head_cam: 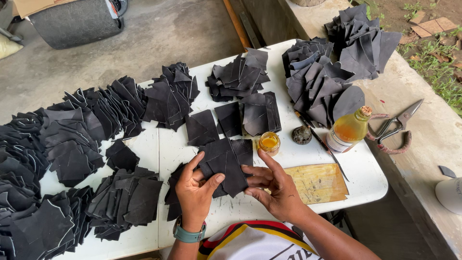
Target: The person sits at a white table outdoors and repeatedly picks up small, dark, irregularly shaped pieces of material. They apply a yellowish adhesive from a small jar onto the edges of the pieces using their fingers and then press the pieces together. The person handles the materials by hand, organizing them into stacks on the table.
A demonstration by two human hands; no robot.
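- Now both hands hold a few flat black cut pieces (226, 166) together, just above the white table (192, 144), near its front edge.
- Left hand (195, 188): the thumb presses on top of the pieces and the fingers curl under their left edge, so it is pinching them.
- Right hand (272, 185): the fingertips pinch the right edge of the same pieces.
- The pieces look thin, light and flexible, like leather or rubber sheet; I judge they bend easily and slide on each other, so a grip at the edges with thumb on top seems best.
- Just behind stand a small jar of yellow glue (269, 142) and a bottle (349, 130); scissors (397, 126) lie further right.
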